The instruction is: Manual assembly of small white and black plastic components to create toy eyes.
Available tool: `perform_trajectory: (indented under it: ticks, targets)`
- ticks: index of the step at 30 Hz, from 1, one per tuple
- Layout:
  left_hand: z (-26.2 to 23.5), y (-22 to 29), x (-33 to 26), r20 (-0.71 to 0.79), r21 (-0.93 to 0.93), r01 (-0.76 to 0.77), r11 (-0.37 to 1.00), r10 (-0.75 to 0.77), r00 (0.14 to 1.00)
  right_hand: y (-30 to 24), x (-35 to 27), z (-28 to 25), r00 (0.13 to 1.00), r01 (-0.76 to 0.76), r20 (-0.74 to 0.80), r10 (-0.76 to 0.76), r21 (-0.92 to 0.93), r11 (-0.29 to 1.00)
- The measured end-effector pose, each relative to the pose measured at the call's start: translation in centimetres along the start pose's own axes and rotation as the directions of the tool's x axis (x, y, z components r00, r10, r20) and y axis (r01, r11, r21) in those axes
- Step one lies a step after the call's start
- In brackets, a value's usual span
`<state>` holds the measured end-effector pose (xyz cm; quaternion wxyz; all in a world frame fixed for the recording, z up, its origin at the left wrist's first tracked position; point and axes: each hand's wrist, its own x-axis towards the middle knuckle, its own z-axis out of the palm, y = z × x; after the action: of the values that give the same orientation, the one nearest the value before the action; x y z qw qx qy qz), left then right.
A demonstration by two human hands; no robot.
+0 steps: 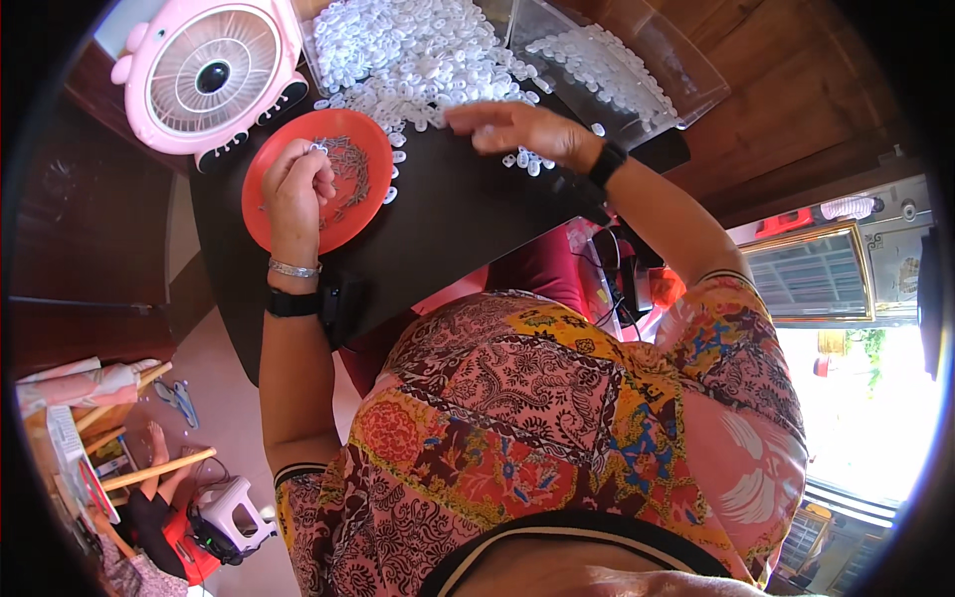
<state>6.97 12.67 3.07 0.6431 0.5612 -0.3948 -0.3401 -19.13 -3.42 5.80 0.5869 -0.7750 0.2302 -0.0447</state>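
Head view: the left hand [296, 189] is curled nearly closed, pinching a small white piece [319, 148] over the red plate [348, 227], whose rim probably keeps the grey metal pins [350, 179] from rolling away. The right hand [527, 131] is loosely open, nothing visible in it, near the far heap of white oval pieces [398, 55], seemingly within easy reach. Far right sits a clear bin [686, 65]; far left, a pink fan [214, 78].

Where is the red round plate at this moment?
In the head view, the red round plate is on the dark tabletop, left of centre, beneath the left hand and just below and right of the pink fan.
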Motion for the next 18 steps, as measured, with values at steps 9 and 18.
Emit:
perform_trajectory:
  ticks: [9,18]
  targets:
    - [0.5,0.5,-0.3,-0.018,-0.043,0.023,0.999,-0.024,1.000,-0.5,-3.5,-2.7,0.975,-0.071,0.203,0.087,-0.082,0.994]
    - [0.3,0.6,-0.1,-0.007,-0.034,0.009,0.999,-0.010,1.000,1.8,-1.1,-4.2,0.955,-0.203,0.181,0.236,-0.184,0.962]
